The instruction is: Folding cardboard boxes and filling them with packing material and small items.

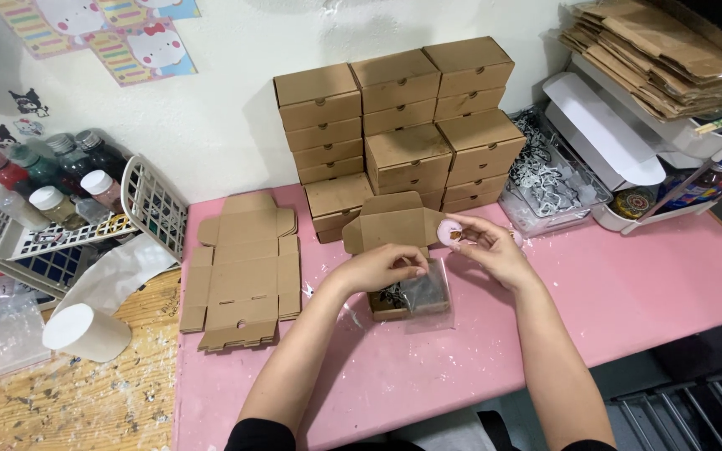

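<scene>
Pink disc pinched in my right hand fingers; left hand fingers curled onto the open box, mid-desk.

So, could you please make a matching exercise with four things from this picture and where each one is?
Things:
1. open box
2. flat cardboard blanks
3. white basket
4. pale pink round piece

Places:
A. held in the right hand
B. far left, full of bottles
C. under the left hand
D. lying on the pink table, left of the hands

Pairs: 1-C, 2-D, 3-B, 4-A
</scene>
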